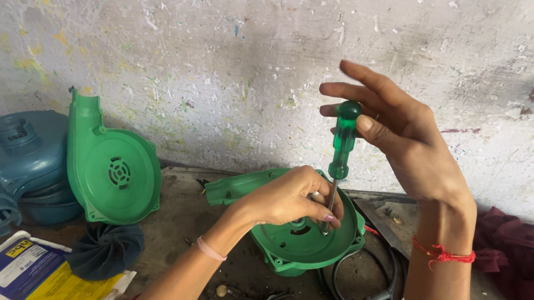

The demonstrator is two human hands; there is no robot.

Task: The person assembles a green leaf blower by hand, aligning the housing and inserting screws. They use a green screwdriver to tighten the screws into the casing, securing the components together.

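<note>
Wall (227, 40): a whitewashed, paint-flecked surface fills the upper half of the view, behind a grimy desk (186, 229).
Blue blower body (0, 168): sits at the far left of the desk, against the wall.
Maroon cloth (529, 267): bunched at the right edge of the desk.
Green cover (111, 170): a half casing with a round vent grille stands upright, leaning on the blue blower body.
Green housing (303, 242): the open, bowl-shaped half lies at the centre of the desk, its outlet spout pointing left; a black cable (372, 290) coils just beside it on the right.
Printed bag (34, 274): a blue, yellow and white packet lies flat at lower left, with a dark fan impeller (105, 249) resting on its upper corner.
Right hand (407, 145): raised above the housing, its grip pinched on the top of the handle, the other fingers spread loose.
Left hand (291, 199): its grip closed around the metal shaft low down, over the housing.
Screwdriver (343, 140): green-handled, held upright, tip inside the housing's bowl.
</note>
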